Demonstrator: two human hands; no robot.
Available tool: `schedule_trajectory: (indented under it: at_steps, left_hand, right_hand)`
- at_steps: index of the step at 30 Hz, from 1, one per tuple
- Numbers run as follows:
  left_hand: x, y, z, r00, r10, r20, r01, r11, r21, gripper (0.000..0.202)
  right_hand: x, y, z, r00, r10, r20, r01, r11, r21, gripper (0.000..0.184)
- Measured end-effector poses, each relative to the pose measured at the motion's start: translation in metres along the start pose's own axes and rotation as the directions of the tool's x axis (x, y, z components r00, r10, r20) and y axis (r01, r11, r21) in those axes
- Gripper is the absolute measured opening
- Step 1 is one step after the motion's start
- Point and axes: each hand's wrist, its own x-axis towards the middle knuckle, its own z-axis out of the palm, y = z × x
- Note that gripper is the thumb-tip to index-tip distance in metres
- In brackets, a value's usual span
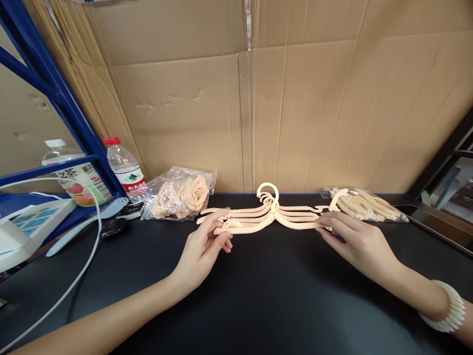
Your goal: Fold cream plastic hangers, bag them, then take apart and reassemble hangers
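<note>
Several cream plastic clothes hangers (254,224) lie one behind another on the black table, their hooks bunched at the middle. My left hand (205,244) pinches the left end of the nearest hanger between thumb and fingers. At the opposite end, my right hand (354,241) has its fingers closed on the tip of the same hanger's right arm. A pale bracelet (445,305) circles my right wrist. Behind the right hand, one hanger arm (338,198) sticks up at an angle.
Behind, a clear bag of cream parts (179,195) sits left and a bag of folded hangers (369,204) right. Bottles (125,167), a hairbrush (88,222), a black mouse-like object (113,228) and a white cable (96,236) occupy the left. A dark tablet-like slab (443,229) lies right. Cardboard (314,108) walls the back.
</note>
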Motion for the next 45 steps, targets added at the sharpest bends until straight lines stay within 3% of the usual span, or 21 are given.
schedule_trajectory:
  at_steps: [3, 10, 21, 24, 26, 28, 30, 32, 35, 37, 39, 42, 45]
  left_hand:
    - [0.002, -0.002, -0.002, 1.000, -0.011, -0.012, 0.012, 1.000, 0.021, 0.029]
    - [0.002, 0.000, -0.001, 0.998, -0.036, -0.054, 0.033, 0.999, -0.043, 0.031]
    - [0.006, 0.005, -0.001, 0.991, -0.100, -0.092, 0.087, 0.986, -0.142, 0.031]
    - [0.008, 0.009, -0.002, 0.986, -0.137, -0.090, 0.119, 0.975, -0.188, 0.033]
    - [0.009, 0.012, -0.002, 0.985, -0.153, -0.082, 0.132, 0.968, -0.214, 0.032]
    - [0.010, 0.015, -0.001, 0.984, -0.160, -0.073, 0.139, 0.963, -0.233, 0.031]
    - [0.011, 0.017, 0.002, 0.982, -0.179, -0.060, 0.159, 0.955, -0.251, 0.031]
    - [0.011, 0.020, 0.008, 0.976, -0.216, -0.029, 0.199, 0.937, -0.286, 0.032]
    - [0.007, 0.024, 0.019, 0.961, -0.270, 0.060, 0.274, 0.907, -0.319, 0.034]
    - [0.005, 0.027, 0.028, 0.952, -0.277, 0.128, 0.303, 0.904, -0.301, 0.035]
    - [0.003, 0.030, 0.036, 0.948, -0.262, 0.181, 0.304, 0.912, -0.274, 0.035]
    - [0.003, 0.032, 0.044, 0.950, -0.239, 0.200, 0.286, 0.923, -0.257, 0.034]
    - [0.007, 0.030, 0.049, 0.959, -0.229, 0.168, 0.268, 0.926, -0.266, 0.035]
  right_hand:
    - [0.000, 0.001, 0.001, 0.999, 0.041, -0.016, -0.041, 0.999, -0.001, 0.011]
    - [0.007, 0.000, 0.000, 0.980, 0.116, -0.161, -0.095, 0.986, 0.134, 0.011]
    - [0.007, -0.004, -0.005, 0.950, 0.307, -0.054, -0.276, 0.909, 0.312, 0.023]
    - [0.008, 0.001, -0.003, 0.928, 0.368, 0.049, -0.339, 0.787, 0.516, 0.021]
    - [0.010, 0.002, -0.002, 0.901, 0.403, 0.161, -0.397, 0.617, 0.679, 0.019]
    - [0.014, -0.001, -0.002, 0.857, 0.426, 0.291, -0.463, 0.388, 0.797, 0.022]
    - [0.019, -0.008, -0.002, 0.792, 0.449, 0.413, -0.522, 0.147, 0.840, 0.032]
    - [0.023, -0.017, -0.002, 0.721, 0.487, 0.494, -0.546, -0.041, 0.837, 0.041]
    - [0.028, -0.033, -0.001, 0.643, 0.504, 0.577, -0.560, -0.205, 0.803, 0.040]
    - [0.030, -0.044, -0.001, 0.623, 0.461, 0.632, -0.590, -0.254, 0.767, 0.035]
    - [0.032, -0.056, -0.002, 0.633, 0.368, 0.681, -0.639, -0.247, 0.728, 0.033]
    - [0.032, -0.072, -0.005, 0.659, 0.207, 0.723, -0.706, -0.158, 0.690, 0.038]
    - [0.030, -0.084, -0.001, 0.651, 0.156, 0.743, -0.741, -0.082, 0.667, 0.041]
